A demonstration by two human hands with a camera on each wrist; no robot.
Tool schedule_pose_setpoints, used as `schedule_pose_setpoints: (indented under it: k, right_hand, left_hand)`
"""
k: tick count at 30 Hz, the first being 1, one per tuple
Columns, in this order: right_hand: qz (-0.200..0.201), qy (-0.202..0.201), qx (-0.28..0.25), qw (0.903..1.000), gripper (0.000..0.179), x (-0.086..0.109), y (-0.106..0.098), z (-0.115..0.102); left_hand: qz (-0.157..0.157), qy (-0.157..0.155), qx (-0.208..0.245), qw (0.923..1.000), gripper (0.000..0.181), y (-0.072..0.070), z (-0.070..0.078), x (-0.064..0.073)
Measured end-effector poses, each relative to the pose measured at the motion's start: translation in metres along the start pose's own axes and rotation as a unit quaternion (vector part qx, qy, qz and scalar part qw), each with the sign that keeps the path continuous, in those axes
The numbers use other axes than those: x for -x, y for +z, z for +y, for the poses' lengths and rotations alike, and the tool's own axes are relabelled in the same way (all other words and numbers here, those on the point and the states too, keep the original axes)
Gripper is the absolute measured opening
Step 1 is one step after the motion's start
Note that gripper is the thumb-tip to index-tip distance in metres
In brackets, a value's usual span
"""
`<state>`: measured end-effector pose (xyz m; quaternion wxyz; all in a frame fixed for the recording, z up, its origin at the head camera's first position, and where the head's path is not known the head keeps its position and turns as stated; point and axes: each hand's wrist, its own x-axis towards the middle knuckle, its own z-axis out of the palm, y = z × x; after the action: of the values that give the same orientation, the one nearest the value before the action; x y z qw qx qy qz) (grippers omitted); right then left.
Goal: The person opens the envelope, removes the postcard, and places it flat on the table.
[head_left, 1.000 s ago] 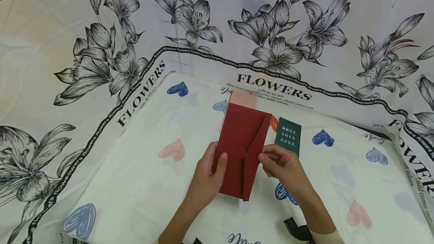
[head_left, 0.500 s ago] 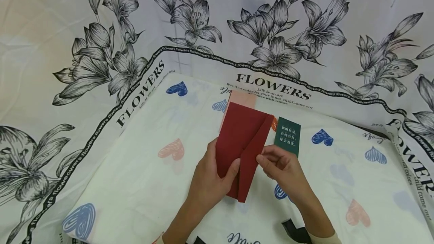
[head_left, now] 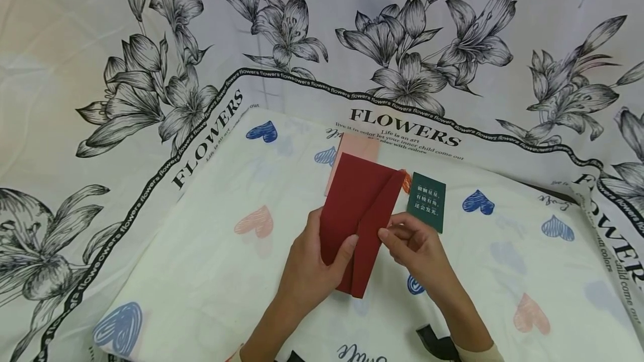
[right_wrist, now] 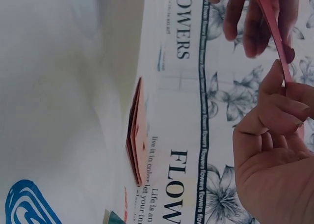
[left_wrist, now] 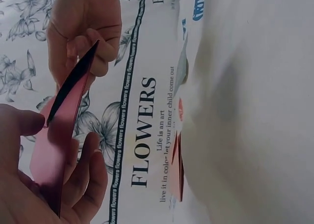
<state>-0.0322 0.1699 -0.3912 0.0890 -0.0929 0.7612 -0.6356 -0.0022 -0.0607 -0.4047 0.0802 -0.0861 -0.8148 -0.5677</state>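
A dark red paper envelope (head_left: 349, 194) is held up over the heart-print cloth in the head view. My left hand (head_left: 309, 264) grips it from the left, thumb across the front by the edge of the flap (head_left: 374, 222), the other fingers mostly behind. At the right edge, my right hand (head_left: 417, 247) pinches the paper between thumb and forefinger. The left wrist view has the envelope (left_wrist: 71, 113) nearly side-on, its flap standing slightly off the body with a dark gap. Edge-on, it is a thin red strip (right_wrist: 272, 27) in the right wrist view.
Behind the envelope lies a pale pink paper piece (head_left: 359, 147), partly covered from view. A green card (head_left: 426, 200) with white characters lies beyond the right hand. A black strap (head_left: 437, 344) hangs at the right wrist. Flower-print fabric (head_left: 282, 27) surrounds the surface.
My left hand has shifted right along the envelope, its thumb now reaching the flap's edge. My right hand has slid slightly left, still pinching. More of the green card shows.
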Motion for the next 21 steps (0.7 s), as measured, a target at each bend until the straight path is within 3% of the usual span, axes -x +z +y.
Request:
schedule_pose_setpoints:
  k: [8, 15, 21]
  right_hand:
    - [0.036, -0.070, 0.093, 0.9925, 0.009, 0.001, 0.017, -0.001]
    - [0.035, -0.061, 0.108, 0.9917, 0.009, 0.001, 0.022, -0.005]
    - [0.023, -0.070, 0.123, 0.9896, 0.008, 0.001, 0.029, -0.009]
  left_hand:
    - [0.020, -0.011, 0.012, 0.9997, 0.056, -0.001, -0.004, 0.002]
    - [0.011, -0.023, 0.053, 0.9983, 0.051, -0.007, -0.008, 0.001]
    - [0.015, -0.064, 0.056, 0.9963, 0.051, -0.013, -0.009, -0.001]
